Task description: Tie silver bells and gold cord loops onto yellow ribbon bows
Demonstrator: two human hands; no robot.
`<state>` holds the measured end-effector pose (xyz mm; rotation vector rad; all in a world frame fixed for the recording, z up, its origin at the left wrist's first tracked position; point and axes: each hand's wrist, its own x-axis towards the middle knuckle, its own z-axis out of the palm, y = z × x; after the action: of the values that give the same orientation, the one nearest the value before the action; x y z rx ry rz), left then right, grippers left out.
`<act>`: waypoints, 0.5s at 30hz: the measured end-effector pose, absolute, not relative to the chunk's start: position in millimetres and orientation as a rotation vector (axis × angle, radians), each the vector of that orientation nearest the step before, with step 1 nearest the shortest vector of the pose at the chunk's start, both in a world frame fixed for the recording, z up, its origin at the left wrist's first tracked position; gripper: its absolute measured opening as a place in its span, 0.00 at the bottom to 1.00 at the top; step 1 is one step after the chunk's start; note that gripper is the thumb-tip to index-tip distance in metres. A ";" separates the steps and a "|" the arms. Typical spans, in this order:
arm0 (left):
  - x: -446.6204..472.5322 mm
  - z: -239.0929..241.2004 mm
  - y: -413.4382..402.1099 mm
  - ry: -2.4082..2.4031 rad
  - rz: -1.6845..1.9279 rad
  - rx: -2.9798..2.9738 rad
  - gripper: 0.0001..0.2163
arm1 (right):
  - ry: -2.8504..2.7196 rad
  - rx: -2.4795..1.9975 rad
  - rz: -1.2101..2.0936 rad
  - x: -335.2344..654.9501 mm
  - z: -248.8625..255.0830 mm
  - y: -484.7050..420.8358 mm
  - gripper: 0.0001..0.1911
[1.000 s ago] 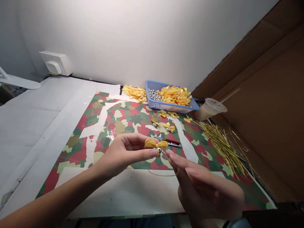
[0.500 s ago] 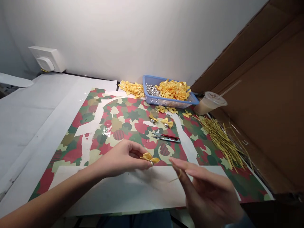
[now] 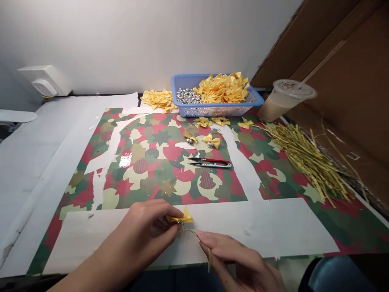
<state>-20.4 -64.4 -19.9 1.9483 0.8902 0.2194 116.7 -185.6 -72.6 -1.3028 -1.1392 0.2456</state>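
Observation:
Between the thumb and fingers of my left hand (image 3: pixel 152 229) is a yellow ribbon bow (image 3: pixel 185 217), with a small silver bell (image 3: pixel 181 222) at its middle. My right hand (image 3: pixel 240 259) lies just to the right and pinches a thin cord (image 3: pixel 193 231), which runs toward the bell; its loose end hangs below the fingers. Whether the cord passes through the bell is too small to tell. Farther up the table lie a bow with a bell (image 3: pixel 212 140), another bow with a bell (image 3: pixel 190 138), and red-handled thread snips (image 3: pixel 209 162).
A blue basket (image 3: pixel 217 108) of silver bells and yellow bows stands against the wall, with a pile of bows (image 3: pixel 159 100) beside it. On the right are a lidded drink cup (image 3: pixel 278 103) with a straw and a bundle of golden cords (image 3: pixel 306 158). Cardboard (image 3: pixel 355 93) borders the right side.
Both hands have moved lower and closer together. The right hand has brought the cord up to the bow and bell in the left hand. The camera view has shifted too.

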 end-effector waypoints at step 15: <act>-29.0 -25.4 -73.0 0.856 0.514 2.567 0.11 | -1.278 -1.431 0.217 121.1 -72.0 -179.4 0.08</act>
<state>-29.0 -73.0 -25.4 2.5674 0.8555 0.5136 121.1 -179.4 -72.0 -1.4311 -1.2781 0.2170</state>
